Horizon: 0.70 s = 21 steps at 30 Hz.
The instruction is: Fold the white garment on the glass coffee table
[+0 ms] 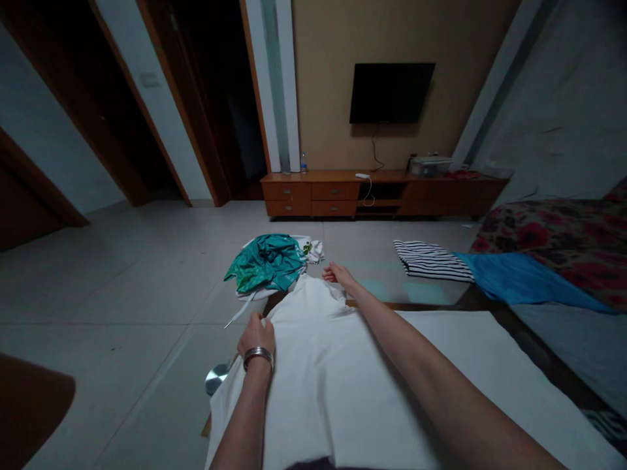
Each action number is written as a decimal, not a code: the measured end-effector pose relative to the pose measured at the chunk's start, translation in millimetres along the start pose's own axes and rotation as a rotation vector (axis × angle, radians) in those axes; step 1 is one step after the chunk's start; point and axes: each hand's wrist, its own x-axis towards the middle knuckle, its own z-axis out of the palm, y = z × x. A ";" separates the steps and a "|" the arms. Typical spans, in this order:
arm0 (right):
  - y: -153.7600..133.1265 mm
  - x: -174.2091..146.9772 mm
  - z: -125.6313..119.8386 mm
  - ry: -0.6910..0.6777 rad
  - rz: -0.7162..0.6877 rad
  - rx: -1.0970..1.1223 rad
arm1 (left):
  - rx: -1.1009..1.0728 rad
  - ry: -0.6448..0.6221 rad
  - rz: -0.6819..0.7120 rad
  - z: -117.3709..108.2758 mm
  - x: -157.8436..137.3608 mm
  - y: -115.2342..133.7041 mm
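A white garment (318,365) was spread flat over the desk (490,346), its far end reaching the desk's far edge. The left hand (255,336), a metal bangle (258,356) worn at its wrist, was closed on the left edge of the white garment, the cloth pinched between thumb and fingers. The right hand (339,274) was stretched out to the garment's far end, fingers curled onto the fabric at the top corner; whether the cloth was actually gripped there or only pressed could not be told.

Just beyond the garment's far end, a crumpled teal garment (267,264) was seen lying on a small heap of white cloth, touching or nearly touching the white garment. To the right, well apart from both hands, a folded black-and-white striped garment (431,261) was laid beside a blue cloth (514,277). A floral-patterned cover (563,238) was visible at the right edge. Against the far wall, a low wooden cabinet (343,192) was set beneath a wall-mounted television (390,93).
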 end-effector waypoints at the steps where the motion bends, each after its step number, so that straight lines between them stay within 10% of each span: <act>1: 6.5 -11.2 -13.3 0.010 -0.002 0.010 | 0.005 -0.007 0.000 0.4 0.1 0.1; 6: 40.1 -93.9 -73.3 0.073 -0.067 -0.053 | 0.058 -0.052 0.034 2.6 4.0 0.1; 14: 69.9 -215.0 -170.0 0.233 -0.223 -0.838 | 0.122 -0.079 0.113 -7.0 -7.7 9.7; 21: 81.8 -286.6 -221.1 0.193 -0.218 -0.938 | 0.158 -0.092 0.248 -12.5 -39.2 3.4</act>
